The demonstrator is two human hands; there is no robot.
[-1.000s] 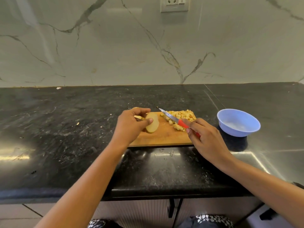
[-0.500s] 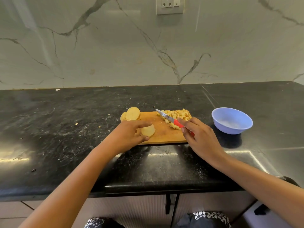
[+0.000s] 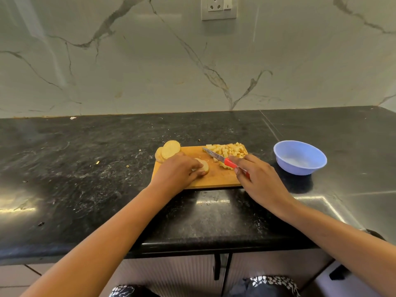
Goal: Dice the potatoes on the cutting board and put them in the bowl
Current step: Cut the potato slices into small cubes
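Left hand (image 3: 177, 170) pinches a potato piece (image 3: 203, 165) down on the cutting board (image 3: 214, 179), fingers curled over it. I see round slices (image 3: 169, 150) stacked at the board's far left corner. Right hand (image 3: 259, 179) clenches the red-handled knife (image 3: 216, 156), blade pointing far-left, between piece and diced potato (image 3: 229, 150) heaped far right. Blue bowl (image 3: 300, 157) sits on the counter (image 3: 85, 168), near the board's right.

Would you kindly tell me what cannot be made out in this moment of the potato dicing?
Head view only:
- Potato piece: mostly covered by the left hand holding it; shape unclear.
- Knife: handle largely hidden in the right hand.
- Bowl: inside too blurred to tell whether empty.
- Potato slices: overlapping, count unclear.
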